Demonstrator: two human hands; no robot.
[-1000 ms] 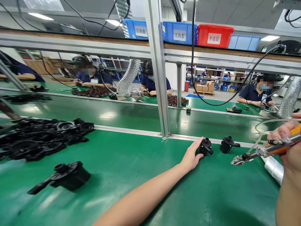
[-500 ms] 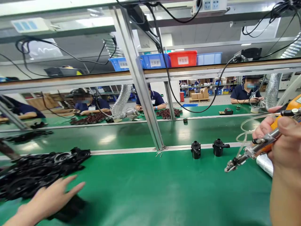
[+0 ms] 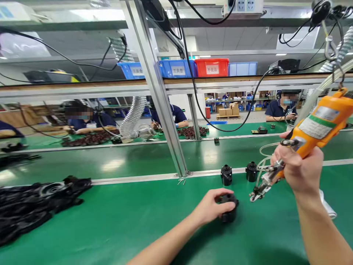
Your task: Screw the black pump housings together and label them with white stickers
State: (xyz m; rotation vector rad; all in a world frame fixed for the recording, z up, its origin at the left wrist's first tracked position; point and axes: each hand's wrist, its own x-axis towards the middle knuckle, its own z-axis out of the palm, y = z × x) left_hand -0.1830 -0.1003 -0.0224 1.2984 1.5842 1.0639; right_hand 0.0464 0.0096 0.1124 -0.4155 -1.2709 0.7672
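My left hand (image 3: 211, 206) is closed around a black plastic pump housing (image 3: 229, 208) that rests on the green mat in front of me. My right hand (image 3: 299, 168) grips an orange powered screwdriver (image 3: 317, 128) hanging from a cable, its metal tip (image 3: 257, 190) pointing down-left, just right of the housing. Two more black housings (image 3: 226, 174) (image 3: 251, 171) stand upright by the aluminium rail beyond.
A heap of black plastic parts (image 3: 33, 202) lies at the left. A slanted aluminium post (image 3: 160, 95) rises from the rail. The green conveyor belt (image 3: 138, 158) runs behind it. Other people sit working across the line. Coloured bins (image 3: 211, 67) stand on the shelf.
My left hand moved from the black heap at the left to the middle, bringing a black housing with it. The screwdriver in my right hand swung closer and lower.
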